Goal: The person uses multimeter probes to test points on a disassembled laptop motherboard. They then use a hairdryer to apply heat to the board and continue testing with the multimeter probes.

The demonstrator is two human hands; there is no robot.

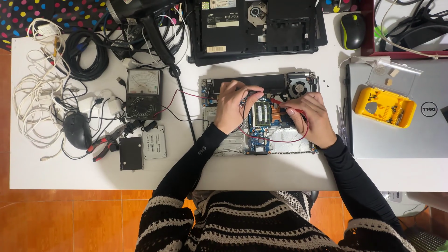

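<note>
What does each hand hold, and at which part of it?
Left hand holds the black probe by its shaft; right hand holds the red probe near its rear end.

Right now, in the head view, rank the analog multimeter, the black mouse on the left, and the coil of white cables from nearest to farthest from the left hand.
1. Analog multimeter: just left of the left hand, across a strip of bare table.
2. Black mouse: further left, beyond the meter, beside the red-handled pliers.
3. Coil of white cables: farthest, by the table's left edge.

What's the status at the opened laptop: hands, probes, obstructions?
Left hand pinching black probe. Right hand holding red probe on the opened laptop's board. Red lead draped across it.
</note>
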